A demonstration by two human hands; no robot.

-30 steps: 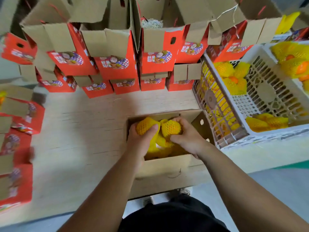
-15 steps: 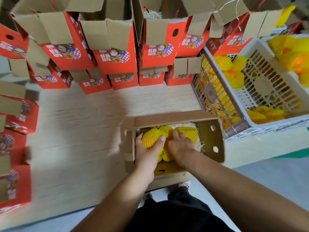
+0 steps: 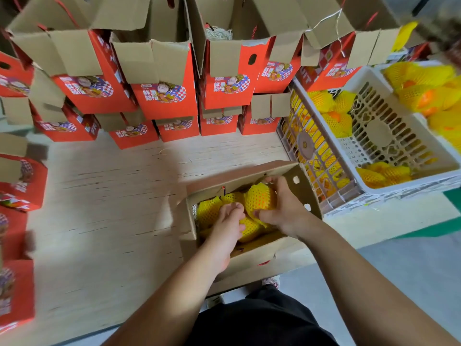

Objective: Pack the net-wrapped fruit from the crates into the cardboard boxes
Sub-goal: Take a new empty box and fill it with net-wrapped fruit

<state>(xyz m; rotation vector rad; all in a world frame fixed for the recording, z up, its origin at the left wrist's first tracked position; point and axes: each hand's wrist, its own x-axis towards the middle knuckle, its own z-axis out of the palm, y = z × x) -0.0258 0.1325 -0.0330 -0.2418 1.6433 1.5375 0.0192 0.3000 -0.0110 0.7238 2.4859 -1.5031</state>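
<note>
An open cardboard box (image 3: 303,193) sits at the near edge of the wooden table, with several yellow net-wrapped fruit (image 3: 209,211) inside. My right hand (image 3: 284,208) is in the box, gripping one net-wrapped fruit (image 3: 260,198) against the right side. My left hand (image 3: 228,226) presses down on the fruit in the middle of the box with fingers curled. A white plastic crate (image 3: 374,136) to the right holds more net-wrapped fruit (image 3: 381,172).
Red and brown cartons (image 3: 164,93) with open flaps are stacked along the far side and more stand at the left edge (image 3: 22,181). A second crate of wrapped fruit (image 3: 429,88) is at the far right. The wooden tabletop (image 3: 104,196) lies bare left of the box.
Both hands went down into the box with the fruit. The left hand released its fruit and now presses on the pile; the right hand took hold of one at the right side.
</note>
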